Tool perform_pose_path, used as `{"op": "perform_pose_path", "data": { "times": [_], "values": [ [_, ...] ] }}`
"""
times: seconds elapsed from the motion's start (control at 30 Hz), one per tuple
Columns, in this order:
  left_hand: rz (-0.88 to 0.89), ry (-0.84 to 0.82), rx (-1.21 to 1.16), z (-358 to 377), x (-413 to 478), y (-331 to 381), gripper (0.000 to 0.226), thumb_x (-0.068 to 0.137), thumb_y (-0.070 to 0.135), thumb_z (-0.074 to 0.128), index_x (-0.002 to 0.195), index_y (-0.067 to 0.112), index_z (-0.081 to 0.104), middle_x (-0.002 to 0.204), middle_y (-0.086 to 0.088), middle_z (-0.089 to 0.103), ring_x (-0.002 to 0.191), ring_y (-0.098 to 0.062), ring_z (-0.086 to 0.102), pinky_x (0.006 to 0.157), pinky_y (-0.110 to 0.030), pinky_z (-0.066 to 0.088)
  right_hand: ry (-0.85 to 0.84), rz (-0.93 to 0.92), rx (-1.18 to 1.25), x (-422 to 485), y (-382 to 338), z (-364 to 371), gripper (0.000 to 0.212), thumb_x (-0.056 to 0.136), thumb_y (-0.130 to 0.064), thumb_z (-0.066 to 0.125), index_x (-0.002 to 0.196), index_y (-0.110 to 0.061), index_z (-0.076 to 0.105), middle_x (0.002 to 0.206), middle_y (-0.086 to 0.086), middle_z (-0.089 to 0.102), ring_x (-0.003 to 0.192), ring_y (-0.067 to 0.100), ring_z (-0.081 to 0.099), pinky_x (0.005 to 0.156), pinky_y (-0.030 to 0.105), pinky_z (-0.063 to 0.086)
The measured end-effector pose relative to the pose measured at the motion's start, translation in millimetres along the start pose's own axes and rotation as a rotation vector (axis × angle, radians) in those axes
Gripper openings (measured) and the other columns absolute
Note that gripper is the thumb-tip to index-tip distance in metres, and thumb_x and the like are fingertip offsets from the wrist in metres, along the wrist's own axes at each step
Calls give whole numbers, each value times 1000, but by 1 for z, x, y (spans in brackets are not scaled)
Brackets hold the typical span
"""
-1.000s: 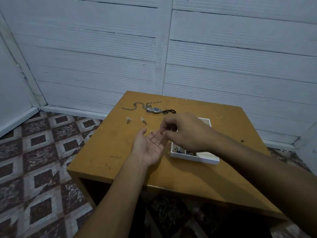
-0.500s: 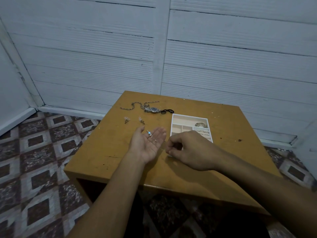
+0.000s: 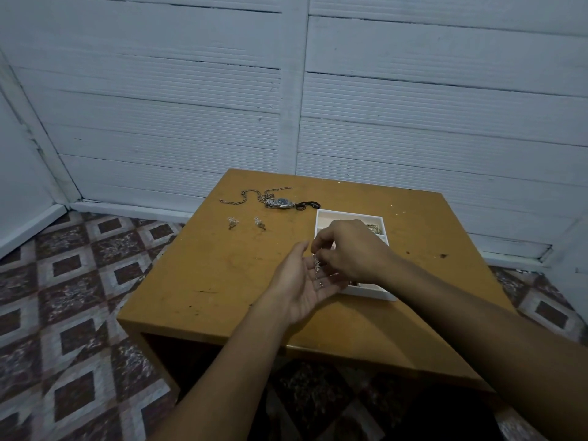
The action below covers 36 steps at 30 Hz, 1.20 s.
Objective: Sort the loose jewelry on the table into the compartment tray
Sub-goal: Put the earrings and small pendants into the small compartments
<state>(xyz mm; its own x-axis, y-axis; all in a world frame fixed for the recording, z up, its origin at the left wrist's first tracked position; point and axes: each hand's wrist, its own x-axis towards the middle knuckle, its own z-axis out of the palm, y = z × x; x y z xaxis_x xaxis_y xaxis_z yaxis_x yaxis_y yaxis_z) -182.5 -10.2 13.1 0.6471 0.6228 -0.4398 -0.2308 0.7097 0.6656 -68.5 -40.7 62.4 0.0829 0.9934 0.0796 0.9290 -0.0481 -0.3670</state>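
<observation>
Step in hand: judged to be lifting one item off the left palm for transfer to the tray.
Right hand [image 3: 350, 249]: above the left side of the compartment tray [image 3: 322, 218]; fingers [image 3: 319, 242] pinched together on a small silver piece [image 3: 316, 265], which dangles over the left palm.
Left hand [image 3: 302, 286]: palm up above the table [image 3: 206, 275], just beside the tray's left wall; fingers [image 3: 334, 279] relaxed and apart, cradling other tiny pieces [image 3: 320, 284]; their type is too small to tell.
Method advised: keep the palm level and cupped, lift the piece straight up until it is free of the others, and release it low inside one compartment.
Unsorted: wristwatch [image 3: 282, 202], chain [image 3: 241, 198] and two earrings [image 3: 233, 221] lie toward the table's far-left corner.
</observation>
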Motion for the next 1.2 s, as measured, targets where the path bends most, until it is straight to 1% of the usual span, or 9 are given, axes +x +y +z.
{"op": "perform_pose_path", "data": {
  "times": [0.1, 0.23, 0.4, 0.53, 0.7, 0.8, 0.97, 1.1, 1.2],
  "values": [
    [5, -4, 16, 4, 3, 0, 59, 100, 46, 34, 122, -3, 59, 98, -19, 66, 91, -29, 66, 76, -39, 59, -14, 37, 0, 3, 6, 1, 24, 86, -13, 54, 95, -23, 75, 94, 2, 73, 86, 18, 63, 75, 33, 53],
    [6, -6, 24, 6, 7, -1, 60, 100, 46, 34, 121, -4, 60, 91, -18, 68, 92, -29, 67, 77, -38, 59, -1, 69, 27, 6, 11, 1, 23, 86, -13, 54, 94, -21, 74, 96, 1, 73, 90, 19, 64, 79, 34, 53],
    [-3, -23, 37, 5, 13, 0, 60, 101, 46, 33, 117, -4, 61, 87, -18, 69, 81, -27, 70, 75, -36, 59, 13, 97, 76, 7, 18, 0, 21, 88, -13, 54, 98, -17, 72, 96, 2, 71, 86, 18, 62, 78, 33, 52],
    [-4, -22, 86, 8, 21, 2, 57, 101, 46, 30, 103, -1, 63, 74, -14, 70, 78, -27, 70, 75, -35, 59, 37, 138, 154, 9, 28, -3, 19, 88, -11, 55, 96, -18, 72, 92, 0, 69, 84, 16, 61, 77, 30, 51],
    [12, 25, 270, 17, 35, 9, 56, 101, 47, 29, 92, 3, 61, 70, -11, 65, 79, -29, 68, 75, -35, 58, 103, 217, 281, 16, 47, -6, 18, 91, -11, 55, 93, -22, 70, 84, -9, 62, 74, 7, 56, 59, 17, 40],
    [-3, 29, 397, 27, 45, 16, 45, 102, 41, 32, 89, 6, 57, 64, -5, 63, 74, -25, 65, 80, -36, 56, 118, 293, 383, 19, 61, -6, 19, 91, -10, 53, 91, -21, 69, 78, -7, 62, 58, 8, 52, 48, 20, 40],
    [-82, 15, 529, 42, 65, 25, 22, 100, 22, 41, 98, 4, 52, 87, -12, 55, 84, -24, 58, 75, -31, 58, 173, 390, 484, 20, 80, 3, 22, 88, -8, 54, 80, -22, 68, 67, -1, 61, 58, 16, 53, 51, 23, 40],
    [-107, 34, 479, 45, 74, 32, 20, 98, 17, 45, 101, -2, 52, 86, -15, 57, 82, -25, 60, 65, -31, 59, 186, 417, 520, 19, 89, 8, 23, 87, -7, 54, 78, -22, 68, 72, 1, 65, 77, 25, 66, 58, 26, 44],
    [-134, 57, 442, 42, 79, 32, 22, 98, 18, 46, 100, -3, 52, 94, -19, 58, 93, -33, 59, 68, -34, 59, 204, 436, 551, 19, 96, 10, 22, 87, -5, 54, 78, -20, 68, 72, 1, 65, 73, 23, 64, 58, 25, 43]
  ]
}}
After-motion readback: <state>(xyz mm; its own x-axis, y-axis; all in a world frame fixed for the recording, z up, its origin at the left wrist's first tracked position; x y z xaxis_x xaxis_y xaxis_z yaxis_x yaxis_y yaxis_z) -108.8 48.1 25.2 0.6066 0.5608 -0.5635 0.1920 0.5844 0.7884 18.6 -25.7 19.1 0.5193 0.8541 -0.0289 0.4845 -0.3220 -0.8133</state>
